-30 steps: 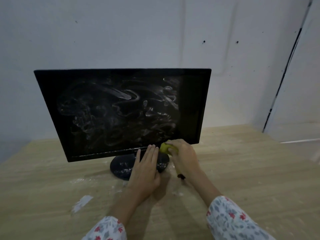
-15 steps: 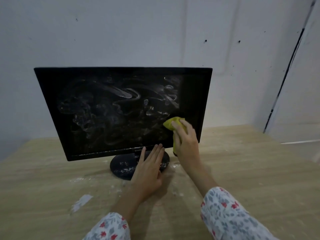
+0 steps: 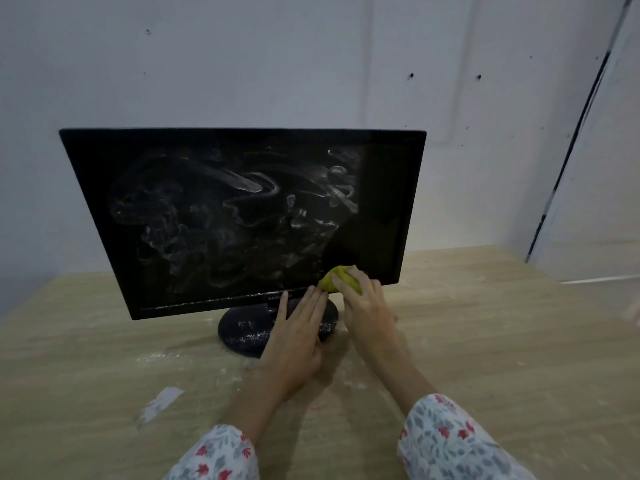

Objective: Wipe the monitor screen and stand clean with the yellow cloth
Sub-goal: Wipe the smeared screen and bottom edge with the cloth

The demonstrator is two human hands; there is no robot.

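Note:
A black monitor (image 3: 242, 216) stands on a wooden table, its screen smeared with white swirls; a strip along its right side looks dark and free of smears. My right hand (image 3: 369, 306) grips a bunched yellow cloth (image 3: 337, 278) against the screen's lower right corner. My left hand (image 3: 298, 334) lies flat with straight fingers on the round black stand (image 3: 242, 332), which is speckled with white dust. The right half of the stand is hidden under that hand.
The wooden table (image 3: 485, 341) carries white dust around the stand and a pale smear (image 3: 161, 401) at the front left. A grey wall rises close behind the monitor. A dark vertical seam (image 3: 568, 150) runs down the wall on the right.
My right hand with the cloth rose from the screen's bottom edge up its right part, then came back down to the lower right corner. The left hand stayed on the stand.

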